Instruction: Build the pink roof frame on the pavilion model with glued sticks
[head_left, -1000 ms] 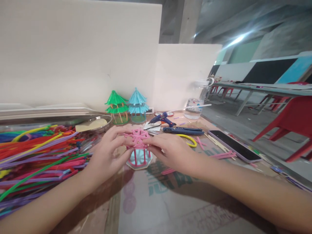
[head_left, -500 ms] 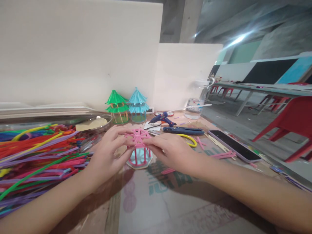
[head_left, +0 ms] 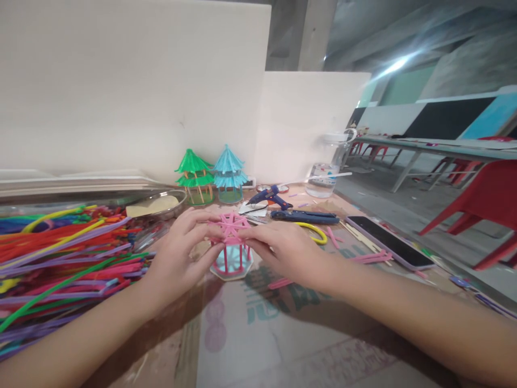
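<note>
A small pink stick pavilion frame [head_left: 231, 253] with a light blue base stands on the cardboard-covered table [head_left: 258, 334]. Its pink spoked roof piece [head_left: 230, 224] sits on top. My left hand [head_left: 180, 253] grips the roof's left edge with its fingertips. My right hand [head_left: 283, 248] pinches the roof's right edge. Both hands rest close around the model, hiding parts of its sides.
A heap of coloured pipe cleaners [head_left: 60, 258] fills the left. Finished green [head_left: 194, 178] and blue [head_left: 229, 173] pavilions stand at the back by white boards. A glue gun [head_left: 270, 196], blue pliers [head_left: 304, 216], a phone [head_left: 388, 241], a jar [head_left: 325, 164] and pink sticks lie to the right.
Almost nothing moved. My fingers shifted slightly on the pink roof piece, and the view drifted a little.
</note>
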`<state>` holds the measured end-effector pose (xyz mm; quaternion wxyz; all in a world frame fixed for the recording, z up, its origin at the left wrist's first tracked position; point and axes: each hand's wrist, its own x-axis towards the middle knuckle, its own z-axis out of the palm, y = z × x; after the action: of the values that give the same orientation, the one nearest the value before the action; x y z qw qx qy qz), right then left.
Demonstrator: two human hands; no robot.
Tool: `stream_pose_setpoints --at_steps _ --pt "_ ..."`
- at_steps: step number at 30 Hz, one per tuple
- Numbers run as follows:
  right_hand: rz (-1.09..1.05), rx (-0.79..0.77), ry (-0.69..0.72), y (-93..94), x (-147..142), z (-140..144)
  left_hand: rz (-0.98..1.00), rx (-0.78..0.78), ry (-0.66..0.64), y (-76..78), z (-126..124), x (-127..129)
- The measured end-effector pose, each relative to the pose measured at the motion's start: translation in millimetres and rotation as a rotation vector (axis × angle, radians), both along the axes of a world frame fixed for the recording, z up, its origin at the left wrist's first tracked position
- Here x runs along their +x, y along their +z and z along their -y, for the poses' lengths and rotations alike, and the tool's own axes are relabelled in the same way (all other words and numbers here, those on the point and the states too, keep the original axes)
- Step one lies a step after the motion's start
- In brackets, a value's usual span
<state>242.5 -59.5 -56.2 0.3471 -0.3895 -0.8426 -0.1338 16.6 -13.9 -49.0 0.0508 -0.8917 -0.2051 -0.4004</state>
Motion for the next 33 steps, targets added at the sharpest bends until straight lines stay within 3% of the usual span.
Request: stream_pose_setpoints --at_steps 9,12,15,18,22,27,33 --pt "0.036 -0.163 -0.049 14.4 5.4 -0.8 0.118 -0.355 0.122 -42.7 -15.8 -3.1" --pt "0.039 -0.159 -0.039 16.5 5.7 -0.3 0.121 -0.538 0.136 -47.6 -16.8 -1.5" --pt "0.021 -0.124 -0.007 14.2 5.4 -0.5 0.102 -0.642 0.043 -45.1 -14.3 3.4" --pt "0.001 -0.057 0.037 9.1 4.7 -1.1 0.081 -0.614 -0.027 -42.9 -11.3 8.1" --pt "0.027 0.056 0.056 4.4 3.2 -0.4 0.109 -0.552 -0.007 -44.7 -11.6 8.7" --pt "0.169 0.197 0.075 12.6 5.1 4.4 0.170 -0.485 -0.067 -38.9 -11.1 9.6" --pt "0.214 0.115 0.020 27.1 9.4 10.7 0.164 -0.553 -0.066 -32.1 -4.9 11.3"
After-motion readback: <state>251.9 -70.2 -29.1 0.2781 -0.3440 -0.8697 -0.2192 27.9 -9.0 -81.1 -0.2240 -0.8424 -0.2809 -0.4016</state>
